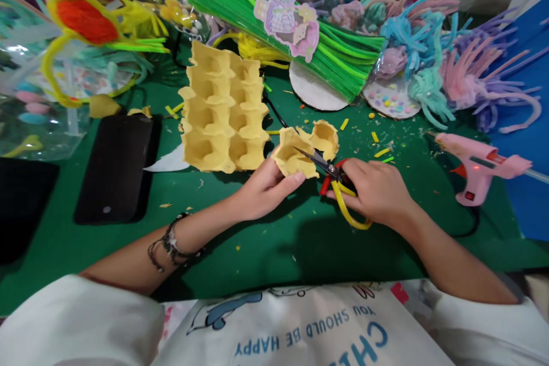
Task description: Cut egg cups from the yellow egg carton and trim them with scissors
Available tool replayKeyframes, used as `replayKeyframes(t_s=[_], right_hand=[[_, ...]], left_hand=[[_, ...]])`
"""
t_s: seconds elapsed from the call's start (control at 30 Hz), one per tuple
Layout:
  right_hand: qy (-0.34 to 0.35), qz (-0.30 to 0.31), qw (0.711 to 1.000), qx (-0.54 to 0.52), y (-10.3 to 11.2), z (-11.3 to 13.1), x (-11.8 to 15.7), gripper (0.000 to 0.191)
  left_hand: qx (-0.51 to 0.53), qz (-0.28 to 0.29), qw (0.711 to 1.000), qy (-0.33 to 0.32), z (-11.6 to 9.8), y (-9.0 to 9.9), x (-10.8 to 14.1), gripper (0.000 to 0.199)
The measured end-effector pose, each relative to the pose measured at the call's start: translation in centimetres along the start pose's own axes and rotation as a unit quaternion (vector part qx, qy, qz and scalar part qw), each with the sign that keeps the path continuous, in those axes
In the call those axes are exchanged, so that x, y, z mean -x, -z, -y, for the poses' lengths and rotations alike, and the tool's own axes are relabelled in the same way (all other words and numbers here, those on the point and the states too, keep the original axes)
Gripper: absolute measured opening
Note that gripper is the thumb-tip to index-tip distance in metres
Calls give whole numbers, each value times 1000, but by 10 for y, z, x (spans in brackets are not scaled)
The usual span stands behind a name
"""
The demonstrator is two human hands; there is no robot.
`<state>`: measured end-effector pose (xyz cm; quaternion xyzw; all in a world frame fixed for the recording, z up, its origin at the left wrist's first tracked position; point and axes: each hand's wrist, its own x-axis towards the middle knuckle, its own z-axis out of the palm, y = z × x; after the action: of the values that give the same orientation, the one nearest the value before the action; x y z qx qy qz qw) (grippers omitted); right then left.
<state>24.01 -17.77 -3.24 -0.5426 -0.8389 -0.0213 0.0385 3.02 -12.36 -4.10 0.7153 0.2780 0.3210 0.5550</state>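
A yellow carton piece (pixel 294 164) is held up over the green desk (pixel 253 249), at the fingertips of the left grip (pixel 268 184) and just to the left of the right grip (pixel 375 190). By the left grip it is pinched at its lower left edge, the thumb laid along the near side and the fingers mostly hidden behind. The right grip is closed around the yellow and red handles of the scissors (pixel 330 169), whose dark blades are pointed leftward into the piece, the tip lying over its hollow; how far the blades are parted cannot be clearly told. At the far right of the piece a second cup (pixel 325 136) is seen beyond the blades, though whether it is fully joined cannot be told. Beyond the left grip, a larger yellow egg tray (pixel 229 120) is laid on the desk with its hollows facing up. To its left a dark phone (pixel 115 168) is placed, and well to the right of the right grip a pink glue gun (pixel 474 163) is rested.
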Motion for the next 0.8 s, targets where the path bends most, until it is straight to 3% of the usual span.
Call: replayKeyframes(t_s=[0.43, 0.6, 0.8], right_hand=[[-55, 94, 994, -2, 3, 0, -2, 42], [-79, 91, 992, -41, 4, 1, -3, 44], [-34, 65, 997, -31, 2, -1, -2, 51]], left_hand=[[22, -5, 996, 87, 10, 5, 5, 44], [2, 36, 998, 59, 8, 3, 4, 44], [23, 42, 997, 65, 5, 2, 5, 31]])
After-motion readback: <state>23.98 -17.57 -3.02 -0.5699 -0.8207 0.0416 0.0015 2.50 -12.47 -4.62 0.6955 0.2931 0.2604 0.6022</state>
